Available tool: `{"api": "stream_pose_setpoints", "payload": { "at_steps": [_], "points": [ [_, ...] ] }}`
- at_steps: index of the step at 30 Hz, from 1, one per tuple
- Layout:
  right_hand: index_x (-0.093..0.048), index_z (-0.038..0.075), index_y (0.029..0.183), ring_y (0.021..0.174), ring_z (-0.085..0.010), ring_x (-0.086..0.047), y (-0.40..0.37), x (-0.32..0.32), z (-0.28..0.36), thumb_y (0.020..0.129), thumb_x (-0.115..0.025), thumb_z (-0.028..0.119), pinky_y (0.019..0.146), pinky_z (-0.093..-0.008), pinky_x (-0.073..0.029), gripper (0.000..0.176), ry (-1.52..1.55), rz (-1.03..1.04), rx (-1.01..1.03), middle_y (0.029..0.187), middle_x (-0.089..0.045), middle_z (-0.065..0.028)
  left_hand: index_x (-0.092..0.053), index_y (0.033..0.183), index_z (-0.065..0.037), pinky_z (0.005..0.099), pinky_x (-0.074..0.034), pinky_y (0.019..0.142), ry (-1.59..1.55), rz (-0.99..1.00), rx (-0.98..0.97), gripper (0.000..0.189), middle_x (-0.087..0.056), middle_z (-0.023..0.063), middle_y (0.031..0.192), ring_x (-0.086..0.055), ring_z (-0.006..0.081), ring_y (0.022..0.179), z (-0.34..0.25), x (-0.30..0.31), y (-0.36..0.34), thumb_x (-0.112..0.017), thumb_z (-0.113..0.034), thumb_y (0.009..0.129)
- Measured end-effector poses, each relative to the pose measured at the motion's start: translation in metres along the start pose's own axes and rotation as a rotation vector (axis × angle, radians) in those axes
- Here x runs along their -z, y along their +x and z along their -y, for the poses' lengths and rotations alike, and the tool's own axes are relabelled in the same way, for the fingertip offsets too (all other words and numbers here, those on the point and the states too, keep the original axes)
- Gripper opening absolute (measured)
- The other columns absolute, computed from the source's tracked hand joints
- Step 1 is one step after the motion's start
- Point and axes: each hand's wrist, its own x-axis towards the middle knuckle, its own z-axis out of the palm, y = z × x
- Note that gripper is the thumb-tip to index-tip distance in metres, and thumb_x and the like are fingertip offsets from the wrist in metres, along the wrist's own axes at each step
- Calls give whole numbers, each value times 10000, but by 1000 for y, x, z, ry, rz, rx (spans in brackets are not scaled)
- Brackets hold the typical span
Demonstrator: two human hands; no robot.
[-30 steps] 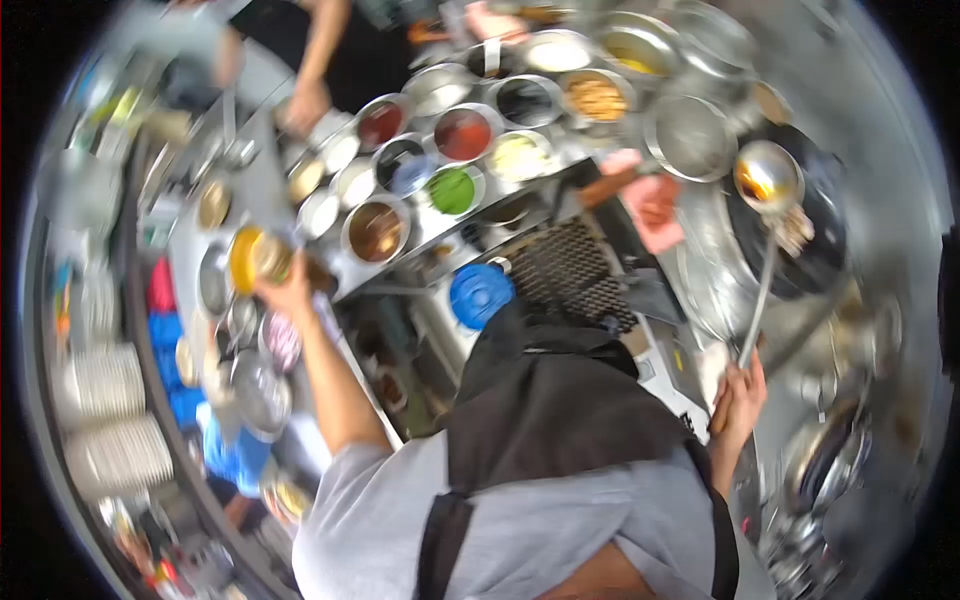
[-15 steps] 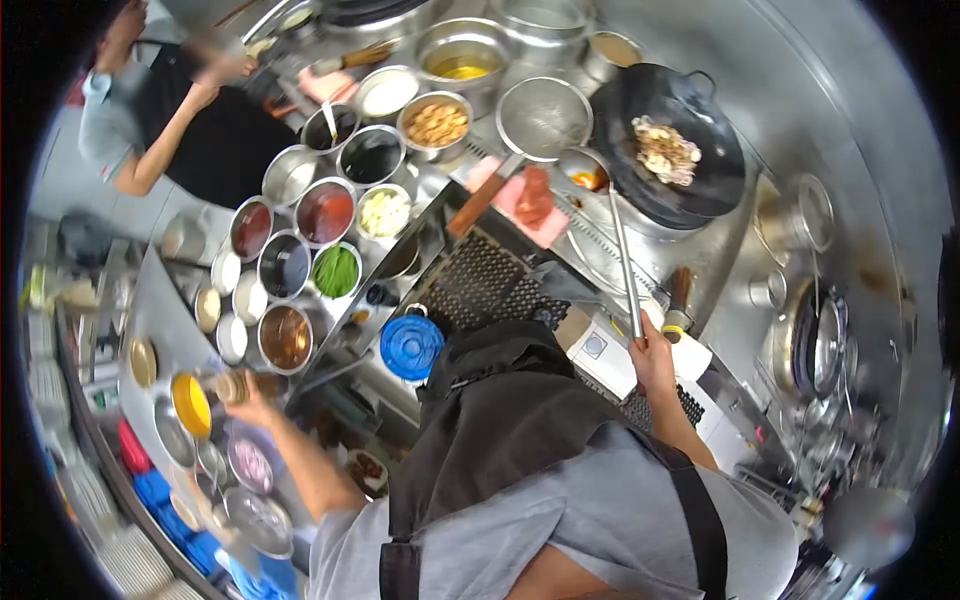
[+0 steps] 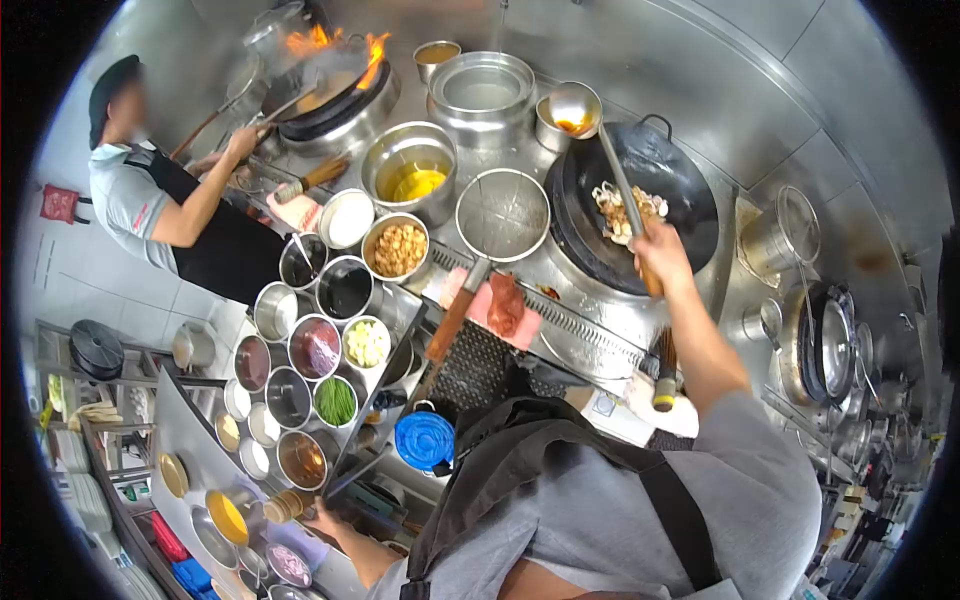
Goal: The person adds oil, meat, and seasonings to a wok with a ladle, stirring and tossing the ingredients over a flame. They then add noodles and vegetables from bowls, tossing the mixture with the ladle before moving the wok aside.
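My right hand [image 3: 660,258] is wrapped around the wooden grip of a long-handled ladle [image 3: 622,180]. The ladle's bowl hangs at a small metal pot of reddish-orange liquid behind the black wok [image 3: 690,195]. Pale, browned pieces of food [image 3: 628,212] lie in the wok, partly behind the ladle handle. At lower left, my left hand [image 3: 325,522] rests by the counter edge with its fingers apart. Just beside its fingertips is a ribbed tan cylinder [image 3: 288,505], like a stack of small tubs, next to a bowl of yellow liquid [image 3: 228,518].
A mesh strainer [image 3: 503,215] lies left of the wok. Ingredient pots, one with green strips [image 3: 335,401], fill the left counter. A brush [image 3: 665,375] stands near my right arm. At far left a co-worker [image 3: 175,190] works at a flaming wok [image 3: 335,95].
My right hand has moved up and forward with the ladle, its bowl rising to the small pot's mouth. My left hand has drawn back slightly from the tan cylinder. The view has shifted.
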Motion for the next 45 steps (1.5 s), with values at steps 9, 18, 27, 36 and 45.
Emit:
{"api": "stream_pose_setpoints", "payload": {
  "at_steps": [9,18,27,36,45],
  "points": [
    [-614,-23,937,977,-381,-572,213,17,18,674,-595,97,859,-440,-459,289,-867,94,99,956,-621,-231,-390,1237,-99,393,-399,416,372,494,505,568,-569,99,758,-539,251,528,66,7,-90,-638,-98,726],
    [-543,-3,1123,1009,-376,-559,284,-56,47,726,-553,61,886,-447,-436,402,-666,45,285,1013,-604,-237,-458,1201,-109,360,-441,509,516,888,799,437,-617,117,917,-600,234,694,139,58,-160,-575,-117,780],
    [-562,-20,695,483,-208,-559,350,-168,47,749,-582,70,397,-301,-442,107,617,301,-276,637,-587,-136,-456,1254,-44,341,-474,496,498,671,405,480,-613,118,980,-622,207,749,77,7,-128,-615,-68,801],
    [-570,5,757,470,-182,-549,236,-120,43,750,-610,77,393,-259,-430,82,1059,247,-247,667,-593,-111,-451,1265,-81,353,-491,547,425,809,423,454,-635,92,978,-609,197,732,60,-10,-131,-570,-139,831],
    [-540,14,902,468,-165,-551,138,-59,23,740,-617,89,379,-276,-430,195,657,196,-131,674,-603,-95,-427,1295,-105,374,-496,656,711,1102,18,433,-631,74,1035,-588,197,825,97,-14,-93,-452,-155,866]
  ]
}}
